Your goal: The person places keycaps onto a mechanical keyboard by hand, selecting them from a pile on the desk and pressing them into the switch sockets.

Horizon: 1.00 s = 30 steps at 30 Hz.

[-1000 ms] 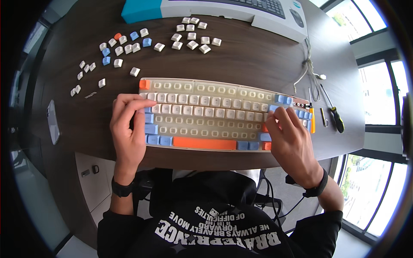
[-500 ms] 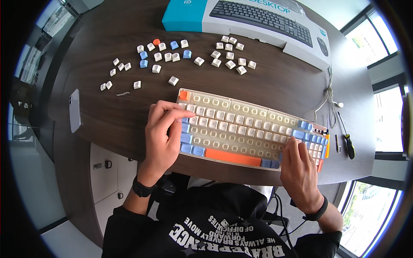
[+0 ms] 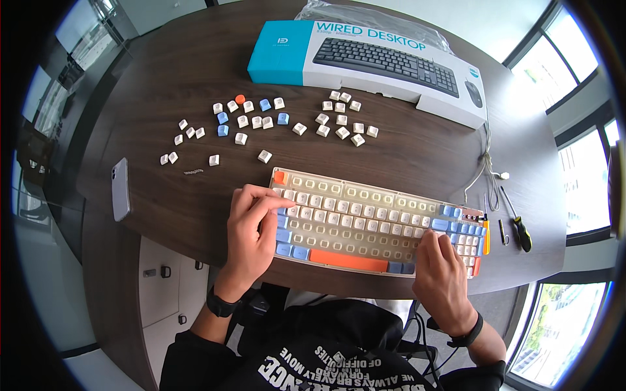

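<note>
A pale keyboard (image 3: 352,251), partly fitted with white, blue and orange keycaps, lies before me; bare switch positions show in its top row and lower rows. My left hand (image 3: 251,225) rests at its left end, index finger stretched over the keys and thumb apart. Toward the right end, my right hand (image 3: 443,274) presses bent, closed fingertips down just below a wide blue keycap (image 3: 440,224). Anything between those fingertips is hidden. An orange space bar (image 3: 349,260) sits along the front row. Loose white keycaps (image 3: 264,156) lie scattered beyond the keyboard, with a few blue ones (image 3: 283,118).
A keyboard box (image 3: 280,55) stands at the back with clear plastic behind it. To the right are a coiled cable (image 3: 486,159), a screwdriver (image 3: 523,236) and small tools. A phone (image 3: 120,189) lies near the table's left edge. One round orange keycap (image 3: 240,99) is among the loose ones.
The view has tilted, so the table's contents sit lower in the picture and more of the box shows. Both hands keep nearly the same places on the keyboard.
</note>
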Available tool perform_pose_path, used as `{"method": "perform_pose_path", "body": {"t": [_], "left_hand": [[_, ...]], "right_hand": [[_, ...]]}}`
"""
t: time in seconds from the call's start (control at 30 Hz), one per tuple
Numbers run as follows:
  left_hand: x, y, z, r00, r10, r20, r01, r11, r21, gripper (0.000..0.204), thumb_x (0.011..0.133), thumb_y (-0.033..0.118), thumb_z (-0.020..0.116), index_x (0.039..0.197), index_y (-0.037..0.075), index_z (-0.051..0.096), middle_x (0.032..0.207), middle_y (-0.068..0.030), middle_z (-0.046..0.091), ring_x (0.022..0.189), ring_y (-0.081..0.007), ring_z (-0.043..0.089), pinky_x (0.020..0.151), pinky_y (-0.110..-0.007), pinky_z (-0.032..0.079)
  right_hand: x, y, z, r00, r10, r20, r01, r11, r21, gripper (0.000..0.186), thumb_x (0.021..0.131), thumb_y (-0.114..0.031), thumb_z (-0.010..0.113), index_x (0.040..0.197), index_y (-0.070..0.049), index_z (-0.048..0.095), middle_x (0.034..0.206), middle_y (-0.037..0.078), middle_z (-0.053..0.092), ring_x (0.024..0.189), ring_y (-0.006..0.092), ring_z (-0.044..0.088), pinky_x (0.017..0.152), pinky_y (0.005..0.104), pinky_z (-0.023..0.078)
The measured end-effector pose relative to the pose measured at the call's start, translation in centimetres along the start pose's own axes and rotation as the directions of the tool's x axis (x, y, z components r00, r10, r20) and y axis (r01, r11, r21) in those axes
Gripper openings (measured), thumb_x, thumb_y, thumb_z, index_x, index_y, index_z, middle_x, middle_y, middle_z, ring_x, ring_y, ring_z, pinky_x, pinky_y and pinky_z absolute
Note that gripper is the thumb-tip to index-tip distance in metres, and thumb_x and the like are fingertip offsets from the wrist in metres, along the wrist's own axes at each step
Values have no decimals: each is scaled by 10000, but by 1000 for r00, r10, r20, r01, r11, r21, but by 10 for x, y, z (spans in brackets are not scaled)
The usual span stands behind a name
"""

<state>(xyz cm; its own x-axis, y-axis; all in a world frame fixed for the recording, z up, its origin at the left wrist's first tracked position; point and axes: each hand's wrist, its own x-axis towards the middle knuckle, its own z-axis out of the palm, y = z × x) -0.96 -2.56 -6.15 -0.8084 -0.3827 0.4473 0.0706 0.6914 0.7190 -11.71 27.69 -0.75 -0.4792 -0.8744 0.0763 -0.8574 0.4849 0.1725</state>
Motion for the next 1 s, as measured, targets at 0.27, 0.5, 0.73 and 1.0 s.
{"method": "perform_pose_path", "body": {"t": [0.27,0.5,0.73,1.0], "left_hand": [[-1,-2,0,1000,6,-11,-5,1000,29,312,900,-119,552,1017,70,771,1015,-72,617,933,-244,551,775,-344,468],[0,2,3,999,32,-13,-31,998,59,276,916,-102,572,1030,70,755,1015,-70,610,953,-242,561,783,-347,474],[-2,10,-3,999,-2,37,-1,997,75,261,939,-89,581,1057,58,761,1032,-69,613,946,-224,562,779,-329,485],[8,17,-27,990,24,137,-43,990,133,242,950,-63,613,1104,50,763,1072,-81,632,975,-228,627,795,-346,524]], "right_hand": [[-22,-14,3,961,272,39,-273,927,258,958,753,-284,898,1517,68,440,1378,187,495,1147,350,544,997,456,485],[-38,-14,31,955,295,-14,-278,914,295,1010,748,-218,909,1582,25,395,1518,215,393,1328,413,443,1110,536,403],[-40,-12,35,960,281,-22,-257,905,339,1008,736,-178,914,1586,12,405,1536,214,376,1351,421,410,1138,540,385],[-36,-7,35,966,256,-45,-223,904,366,1029,691,-138,924,1577,4,421,1532,195,392,1343,406,423,1134,533,391]]}}
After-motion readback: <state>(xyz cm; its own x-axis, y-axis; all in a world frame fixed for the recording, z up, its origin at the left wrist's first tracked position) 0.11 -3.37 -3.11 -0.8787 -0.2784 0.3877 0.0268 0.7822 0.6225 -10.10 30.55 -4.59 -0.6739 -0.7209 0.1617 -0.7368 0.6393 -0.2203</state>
